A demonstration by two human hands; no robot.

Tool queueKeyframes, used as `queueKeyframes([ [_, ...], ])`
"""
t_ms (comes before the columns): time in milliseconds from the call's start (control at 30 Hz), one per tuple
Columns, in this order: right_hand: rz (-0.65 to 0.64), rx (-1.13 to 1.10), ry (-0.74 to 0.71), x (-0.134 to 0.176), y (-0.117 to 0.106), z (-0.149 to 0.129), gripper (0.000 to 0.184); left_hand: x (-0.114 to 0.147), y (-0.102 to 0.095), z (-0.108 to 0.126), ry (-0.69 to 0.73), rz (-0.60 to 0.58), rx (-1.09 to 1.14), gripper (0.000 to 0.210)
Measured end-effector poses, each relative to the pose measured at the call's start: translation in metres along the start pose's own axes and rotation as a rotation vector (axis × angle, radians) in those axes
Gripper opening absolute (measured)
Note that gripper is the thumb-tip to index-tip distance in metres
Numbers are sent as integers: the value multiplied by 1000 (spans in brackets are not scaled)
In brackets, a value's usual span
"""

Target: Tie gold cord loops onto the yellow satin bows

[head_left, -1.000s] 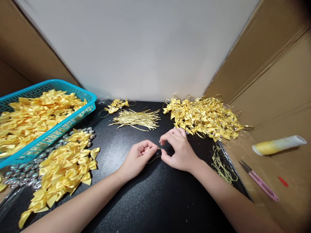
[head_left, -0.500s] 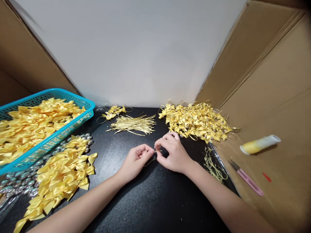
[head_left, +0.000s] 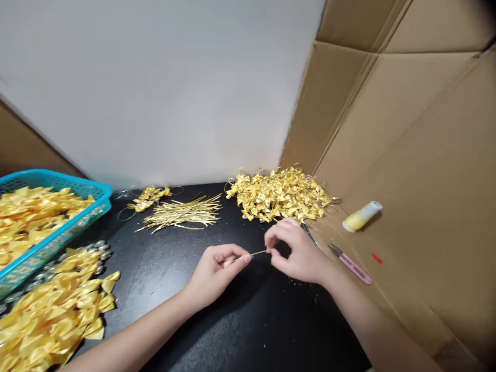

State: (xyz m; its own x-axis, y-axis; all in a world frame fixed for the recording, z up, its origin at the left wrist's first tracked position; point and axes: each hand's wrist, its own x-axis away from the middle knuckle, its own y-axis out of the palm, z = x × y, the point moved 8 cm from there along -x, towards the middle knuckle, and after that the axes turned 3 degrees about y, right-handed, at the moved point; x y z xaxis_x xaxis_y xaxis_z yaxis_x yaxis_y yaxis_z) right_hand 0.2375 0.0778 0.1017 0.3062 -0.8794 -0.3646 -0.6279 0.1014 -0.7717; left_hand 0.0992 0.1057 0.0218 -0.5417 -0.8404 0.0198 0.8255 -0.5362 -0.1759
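Observation:
A thin gold cord is stretched between my two hands above the black table. My left hand is closed, pinching one part of it between thumb and forefinger. On the other side, my right hand pinches the cord with thumb and fingertips. Beyond my hands lies a bundle of cut gold cords. A heap of yellow ribbon bows with cord loops and beads sits just behind my right hand. Whether the held cord is knotted cannot be made out.
At left stands a turquoise basket of yellow bows, with loose yellow bows and silvery beads before it. A few looped bows lie at the back. Right, on cardboard, are pink thread snips, a yellow-white roll and a red scrap.
My hands have drawn apart, and a taut length of cord now shows between them. The whole view has turned toward the right, so everything sits further left in the picture.

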Motion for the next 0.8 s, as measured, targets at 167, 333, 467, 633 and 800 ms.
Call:
queueKeyframes([
  [167, 201, 145, 411, 81, -48, 70, 7, -13, 26, -2, -41, -81, 9, 33],
  [333, 323, 654, 709, 166, -73, 113, 28, -21, 45, -14, -121, -126, 64, 36],
  [467, 258, 703, 767, 181, -63, 120, 23, -24, 62, -14, -160, -183, 128, 34],
  [633, 233, 720, 753, 174, -53, 122, 24, -31, 77, 5, -70, -293, 102, 25],
  [800, 318, 562, 714, 177, -56, 124, 29, -36, 89, 2, -236, -341, 136, 23],
])
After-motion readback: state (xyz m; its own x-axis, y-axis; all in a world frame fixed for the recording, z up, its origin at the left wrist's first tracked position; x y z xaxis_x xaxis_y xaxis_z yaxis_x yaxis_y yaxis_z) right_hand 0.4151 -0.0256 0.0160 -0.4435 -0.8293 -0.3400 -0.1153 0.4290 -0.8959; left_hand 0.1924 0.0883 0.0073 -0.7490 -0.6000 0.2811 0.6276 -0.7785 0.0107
